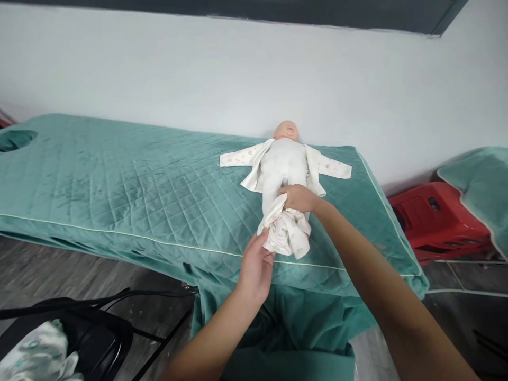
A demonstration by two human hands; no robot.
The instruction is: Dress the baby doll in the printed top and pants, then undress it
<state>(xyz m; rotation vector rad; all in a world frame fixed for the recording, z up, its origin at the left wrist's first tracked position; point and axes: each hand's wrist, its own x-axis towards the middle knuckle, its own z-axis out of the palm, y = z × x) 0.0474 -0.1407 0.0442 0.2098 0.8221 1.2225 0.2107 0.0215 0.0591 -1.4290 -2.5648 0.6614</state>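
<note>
A baby doll (284, 159) lies on its back on a green quilted bed (138, 185), head toward the white wall. An open white printed jacket (246, 157) spreads under its arms. Bunched white printed trousers (288, 233) cover the doll's legs near the bed's front edge. My left hand (256, 267) pinches the lower left edge of the trousers. My right hand (299, 197) is closed on the trousers' upper part at the doll's hips.
A black chair (79, 323) with a patterned cloth (37, 354) on it stands at lower left. A red plastic object (436, 219) sits on the floor at right, beside another green-covered bed (482, 185). The wall runs close behind the bed.
</note>
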